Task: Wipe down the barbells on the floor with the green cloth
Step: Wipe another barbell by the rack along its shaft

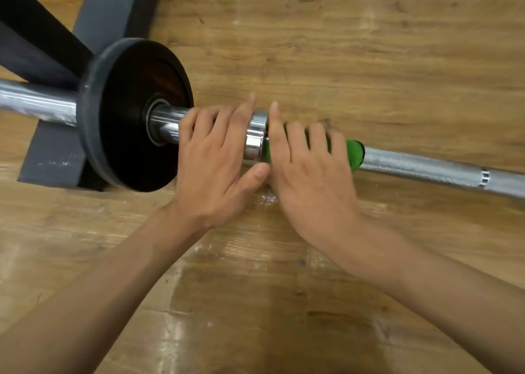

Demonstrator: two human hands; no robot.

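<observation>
A: Where is the bar?
B: The barbell (pixel 426 169) lies across the wood-plank floor (pixel 341 47), with its round black plate (pixel 127 118) toward the floor's left side, near a grey painted beam (pixel 108 10).
A: And the cloth?
B: The green cloth (pixel 355 155) is wrapped round the knurled steel shaft, just right of the polished collar (pixel 255 138). The right hand (pixel 309 169) grips it, fingers curled and slightly spread, index straight.
A: Other hand?
B: The left hand (pixel 213 160) curls over the smooth chrome sleeve between plate and collar.

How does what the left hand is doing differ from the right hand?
The left hand grips bare shiny metal beside the black plate; the right hand holds the green cloth wrapped round the shaft. The left hand sits on the thick smooth sleeve, the right hand on the thinner, rough-textured shaft. Both curl over the barbell from above, either side of the collar.
</observation>
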